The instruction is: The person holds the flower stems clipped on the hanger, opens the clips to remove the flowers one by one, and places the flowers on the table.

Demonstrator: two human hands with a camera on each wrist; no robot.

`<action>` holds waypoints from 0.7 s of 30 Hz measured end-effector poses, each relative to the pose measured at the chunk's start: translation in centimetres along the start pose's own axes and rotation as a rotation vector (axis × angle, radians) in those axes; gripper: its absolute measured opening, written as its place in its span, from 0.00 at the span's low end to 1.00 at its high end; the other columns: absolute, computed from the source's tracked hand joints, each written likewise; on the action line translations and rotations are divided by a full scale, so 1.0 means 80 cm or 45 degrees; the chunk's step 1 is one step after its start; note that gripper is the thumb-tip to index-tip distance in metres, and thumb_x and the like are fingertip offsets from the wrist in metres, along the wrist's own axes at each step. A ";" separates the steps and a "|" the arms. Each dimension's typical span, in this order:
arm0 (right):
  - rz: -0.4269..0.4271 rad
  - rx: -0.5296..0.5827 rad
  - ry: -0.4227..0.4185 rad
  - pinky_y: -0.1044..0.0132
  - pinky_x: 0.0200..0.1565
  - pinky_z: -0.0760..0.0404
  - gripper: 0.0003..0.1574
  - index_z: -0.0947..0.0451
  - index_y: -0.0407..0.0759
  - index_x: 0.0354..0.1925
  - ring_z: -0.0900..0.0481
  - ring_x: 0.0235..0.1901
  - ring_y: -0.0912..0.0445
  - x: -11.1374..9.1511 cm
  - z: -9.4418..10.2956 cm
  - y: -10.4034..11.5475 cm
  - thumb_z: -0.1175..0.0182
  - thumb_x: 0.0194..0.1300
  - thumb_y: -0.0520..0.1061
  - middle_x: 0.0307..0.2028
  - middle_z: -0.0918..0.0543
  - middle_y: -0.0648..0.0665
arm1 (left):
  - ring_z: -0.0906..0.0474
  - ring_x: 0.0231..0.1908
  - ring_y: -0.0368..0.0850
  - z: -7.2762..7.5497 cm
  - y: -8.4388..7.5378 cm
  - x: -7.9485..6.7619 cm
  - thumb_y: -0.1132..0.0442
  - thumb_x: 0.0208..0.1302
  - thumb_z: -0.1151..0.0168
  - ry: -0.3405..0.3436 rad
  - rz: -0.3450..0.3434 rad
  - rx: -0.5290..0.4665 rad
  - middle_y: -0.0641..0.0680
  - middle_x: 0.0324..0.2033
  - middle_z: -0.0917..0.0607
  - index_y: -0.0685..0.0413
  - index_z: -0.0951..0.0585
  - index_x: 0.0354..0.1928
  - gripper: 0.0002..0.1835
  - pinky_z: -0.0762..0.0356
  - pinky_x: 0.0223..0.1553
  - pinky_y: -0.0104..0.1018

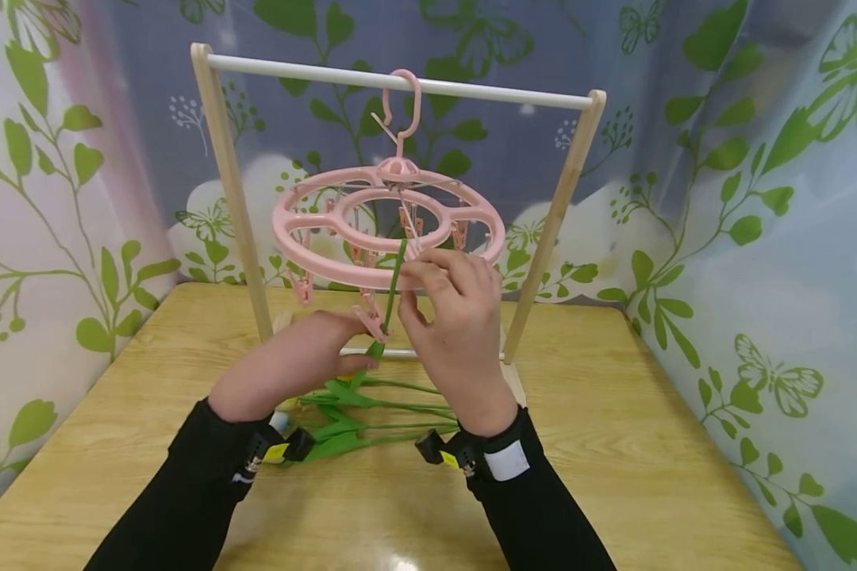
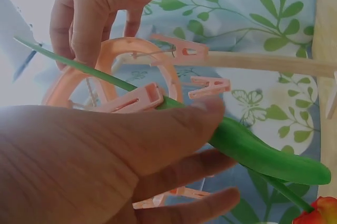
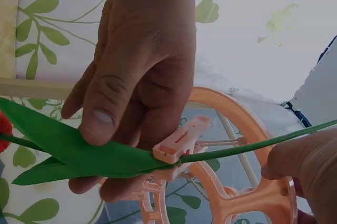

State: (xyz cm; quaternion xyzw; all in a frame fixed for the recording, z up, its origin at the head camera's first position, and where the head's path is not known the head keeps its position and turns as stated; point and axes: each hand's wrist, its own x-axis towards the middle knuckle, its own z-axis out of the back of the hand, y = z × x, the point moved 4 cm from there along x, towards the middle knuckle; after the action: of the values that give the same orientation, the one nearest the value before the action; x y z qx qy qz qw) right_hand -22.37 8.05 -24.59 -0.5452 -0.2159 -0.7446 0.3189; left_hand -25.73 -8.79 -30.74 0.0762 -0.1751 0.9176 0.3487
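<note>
A round pink clip hanger (image 1: 314, 258) hangs by its hook from a white bar. My left hand (image 1: 307, 357) holds an artificial tulip (image 3: 105, 158) by its green leaves, thumb on one side and fingers behind. The tulip's red-orange bloom (image 2: 321, 211) points down, its thin stem rising past the hanger's ring. One pink clothespin (image 3: 181, 139) sits across the stem just above the leaves, beside my left hand. My right hand (image 1: 457, 325) grips the ring's near edge, close to the upper stem; some of its fingertips are hidden in the head view.
A wooden stand (image 1: 564, 214) with a white top bar (image 1: 293, 70) frames the hanger. Several more artificial tulips (image 1: 371, 400) lie on the wooden table (image 1: 614, 444) beneath. Other pink clothespins (image 1: 302, 287) dangle from the ring. A leaf-patterned curtain (image 1: 743, 198) surrounds the table.
</note>
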 end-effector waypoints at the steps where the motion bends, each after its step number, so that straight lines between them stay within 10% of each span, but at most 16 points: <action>1: 0.002 -0.002 -0.001 0.50 0.53 0.34 0.11 0.18 0.43 0.41 0.27 0.46 0.48 0.001 0.000 0.000 0.38 0.58 0.40 0.43 0.21 0.43 | 0.24 0.39 0.34 0.001 0.000 0.001 0.52 0.58 0.33 -0.011 -0.008 0.005 0.41 0.41 0.19 0.40 0.23 0.49 0.16 0.24 0.40 0.35; 21: -0.001 0.070 -0.018 0.51 0.51 0.33 0.11 0.17 0.42 0.39 0.27 0.45 0.49 0.003 0.004 -0.002 0.37 0.55 0.37 0.42 0.21 0.44 | 0.21 0.39 0.37 -0.002 0.000 0.003 0.54 0.61 0.35 0.001 0.006 -0.062 0.41 0.37 0.18 0.39 0.21 0.45 0.11 0.23 0.42 0.38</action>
State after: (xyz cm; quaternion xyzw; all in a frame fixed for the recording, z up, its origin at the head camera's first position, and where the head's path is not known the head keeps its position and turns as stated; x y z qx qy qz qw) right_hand -22.34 8.34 -24.23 -0.5415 -0.2387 -0.7345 0.3320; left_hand -25.94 -8.60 -30.82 0.0668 -0.1974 0.9139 0.3483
